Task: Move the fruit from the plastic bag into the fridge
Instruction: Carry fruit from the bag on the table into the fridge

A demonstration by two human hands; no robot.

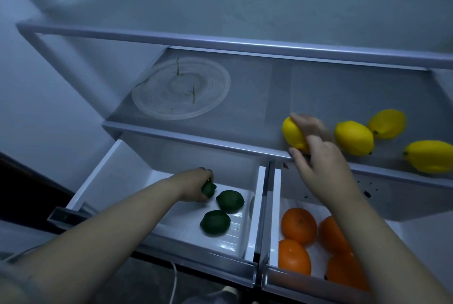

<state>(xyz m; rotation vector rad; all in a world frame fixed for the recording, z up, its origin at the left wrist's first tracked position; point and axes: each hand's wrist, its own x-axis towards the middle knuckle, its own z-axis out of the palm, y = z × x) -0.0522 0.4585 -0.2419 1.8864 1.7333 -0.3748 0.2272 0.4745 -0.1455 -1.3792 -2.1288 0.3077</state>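
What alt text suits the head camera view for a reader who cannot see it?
A person's left hand holds a lime in the open left fridge drawer beside two more limes, while the right hand grips a lemon on the shelf, near three other lemons. Oranges lie in the right drawer, and a clear round dish sits on the shelf.

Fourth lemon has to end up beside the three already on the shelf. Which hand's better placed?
Right. The right hand already grips that lemon at the shelf's front, just beside the other lemons. The left hand is down in the left drawer, holding a lime.
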